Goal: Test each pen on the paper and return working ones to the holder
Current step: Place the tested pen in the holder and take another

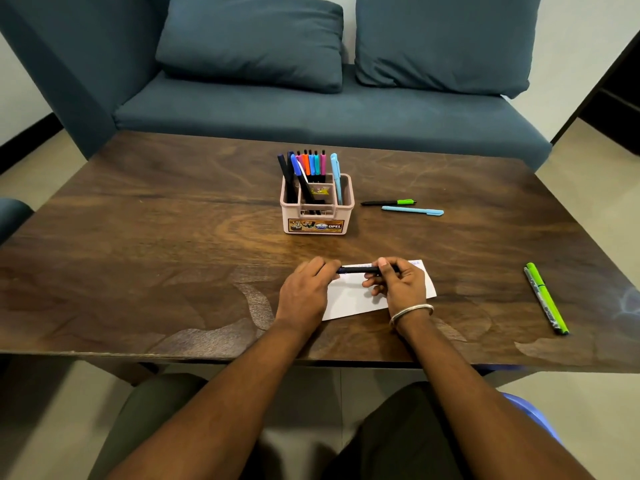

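2 hands, left hand (pixel 304 289) and right hand (pixel 398 284), pinch dark pen (pixel 358 270) lying left-right above paper (pixel 349 296).

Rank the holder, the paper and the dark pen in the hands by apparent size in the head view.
1. Paper, partly hidden by both hands, though about level with the holder.
2. Holder, farther from the camera, so unsure.
3. Dark pen, clearly smallest.
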